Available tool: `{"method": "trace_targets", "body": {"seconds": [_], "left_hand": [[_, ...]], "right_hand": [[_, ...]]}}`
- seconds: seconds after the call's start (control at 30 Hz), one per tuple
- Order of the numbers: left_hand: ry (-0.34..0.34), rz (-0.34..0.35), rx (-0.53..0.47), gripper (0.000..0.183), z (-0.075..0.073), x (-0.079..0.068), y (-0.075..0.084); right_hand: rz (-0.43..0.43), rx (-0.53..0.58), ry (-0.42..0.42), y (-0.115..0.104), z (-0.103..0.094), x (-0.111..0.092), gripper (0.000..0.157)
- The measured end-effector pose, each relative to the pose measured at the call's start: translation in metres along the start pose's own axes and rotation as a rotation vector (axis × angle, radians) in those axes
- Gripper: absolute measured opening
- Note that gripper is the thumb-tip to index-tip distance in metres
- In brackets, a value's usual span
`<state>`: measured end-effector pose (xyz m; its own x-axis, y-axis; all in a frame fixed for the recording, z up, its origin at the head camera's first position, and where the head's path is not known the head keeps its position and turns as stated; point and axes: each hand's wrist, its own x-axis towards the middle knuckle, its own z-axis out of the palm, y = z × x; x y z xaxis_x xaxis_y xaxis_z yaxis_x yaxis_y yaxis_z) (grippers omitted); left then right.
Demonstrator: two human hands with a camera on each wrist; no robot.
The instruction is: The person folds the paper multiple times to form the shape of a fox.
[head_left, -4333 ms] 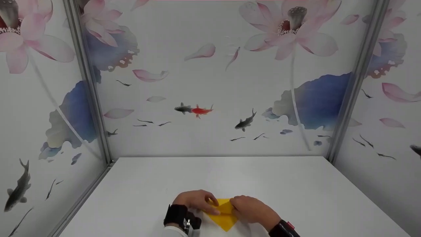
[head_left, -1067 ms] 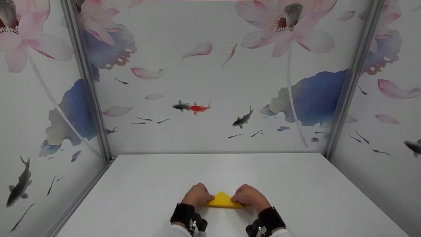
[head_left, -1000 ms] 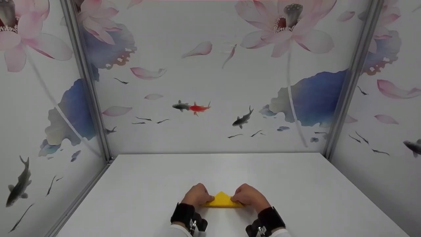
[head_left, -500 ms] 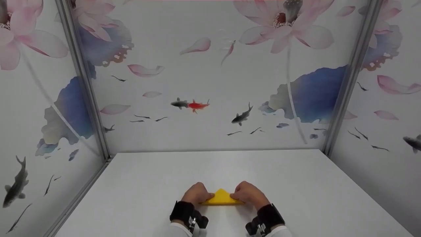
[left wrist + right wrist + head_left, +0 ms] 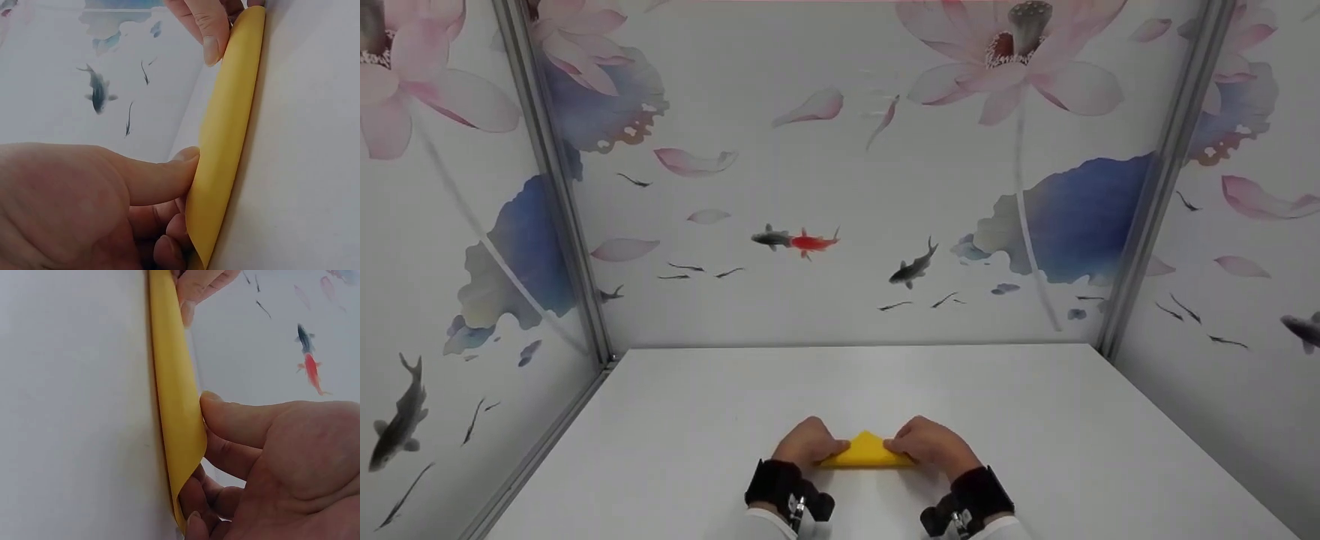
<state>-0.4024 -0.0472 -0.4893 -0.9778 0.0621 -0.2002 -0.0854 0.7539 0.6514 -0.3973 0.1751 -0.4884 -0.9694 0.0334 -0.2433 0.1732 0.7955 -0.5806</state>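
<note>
Fingers of the left hand [image 5: 808, 442] and right hand [image 5: 934, 445] are pinching opposite ends of the folded yellow paper [image 5: 867, 454], probably keeping its edge straight; the tabletop [image 5: 840, 382] is lying beneath it.

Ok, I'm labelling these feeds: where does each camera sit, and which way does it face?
Head: on the head, facing forward and down at the table and patterned back wall; left hand, right hand and wrist straps show.
Left wrist: on that wrist, facing the yellow sheet; left hand close, part of the right at top.
Right wrist: on that wrist, facing the yellow sheet; right hand close, part of the left at top.
Both wrist views share the yellow sheet.
</note>
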Motion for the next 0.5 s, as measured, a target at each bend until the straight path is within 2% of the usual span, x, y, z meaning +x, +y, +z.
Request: {"method": "trace_targets", "body": {"seconds": [0.2, 0.37, 0.5], "left_hand": [[-0.028, 0.005, -0.059, 0.038, -0.0045, 0.0, -0.0032], [-0.003, 0.015, -0.092, 0.023, 0.0009, 0.0015, -0.0021], [0.014, 0.028, -0.069, 0.019, 0.0042, -0.0005, -0.0006]], "right_hand": [[0.01, 0.033, -0.019, -0.0002, -0.0018, -0.0012, 0.047], [0.003, 0.031, 0.001, -0.0019, 0.0006, -0.0021, 0.041], [0.003, 0.014, 0.011, -0.0032, 0.0053, -0.0008, 0.034]]}}
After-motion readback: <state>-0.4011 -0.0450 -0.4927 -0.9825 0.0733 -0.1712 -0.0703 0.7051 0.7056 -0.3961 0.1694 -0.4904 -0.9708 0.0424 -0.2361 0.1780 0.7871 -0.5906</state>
